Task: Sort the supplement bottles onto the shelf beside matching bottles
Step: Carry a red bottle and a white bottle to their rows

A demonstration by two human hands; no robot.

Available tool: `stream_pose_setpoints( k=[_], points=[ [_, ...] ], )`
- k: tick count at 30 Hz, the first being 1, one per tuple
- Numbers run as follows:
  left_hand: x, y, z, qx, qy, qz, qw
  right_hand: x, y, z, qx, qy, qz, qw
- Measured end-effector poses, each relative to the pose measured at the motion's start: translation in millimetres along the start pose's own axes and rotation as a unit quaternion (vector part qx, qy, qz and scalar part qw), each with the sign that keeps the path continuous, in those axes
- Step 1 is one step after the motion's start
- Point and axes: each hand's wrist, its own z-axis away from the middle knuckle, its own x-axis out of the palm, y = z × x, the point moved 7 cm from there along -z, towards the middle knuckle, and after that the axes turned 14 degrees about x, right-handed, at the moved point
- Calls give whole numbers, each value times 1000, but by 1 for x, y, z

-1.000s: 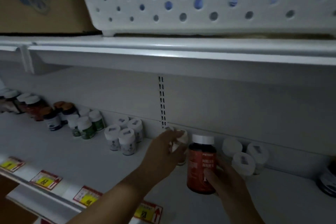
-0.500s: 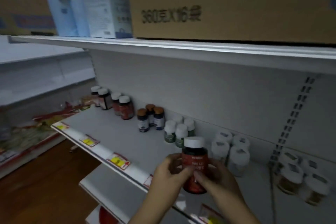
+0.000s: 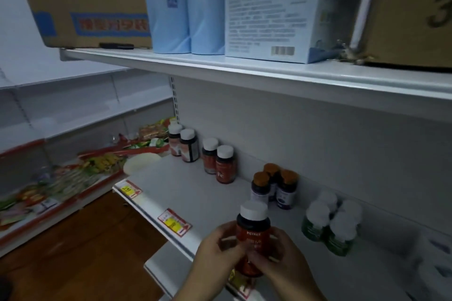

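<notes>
Bottle (image 3: 253, 234) held upright in both hands, left hand (image 3: 221, 249) and right hand (image 3: 281, 255), above shelf (image 3: 186, 193) front edge.
Suggest: match red label, carry left to red pair (image 3: 221, 161), set down beside it.

head view | single, worn on head | faces forward and down along shelf (image 3: 195, 193) | close above both hands | far left reaches neighbouring shelving
</notes>
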Motion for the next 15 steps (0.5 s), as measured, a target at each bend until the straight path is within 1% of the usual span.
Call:
stream_pose_setpoints(
  k=[5, 7, 9, 13, 15],
  points=[
    [-54, 10, -57, 14, -8, -68, 998, 56, -40, -56, -50, -8, 37, 998],
    [-74, 5, -77, 21, -6, -98, 995, 76, -52, -77, -65, 5, 55, 996],
    [-92, -4, -100, 23, -24, -130, 991, 94, -63, -98, -73, 19, 74, 994],
    [-121, -26, -150, 2, -64, -153, 986, 124, -73, -144, -76, 89, 106, 987],
    [-131, -31, -173, 14, -96, -167, 981, 135, -79, -161, -84, 139, 122, 979]
  ],
)
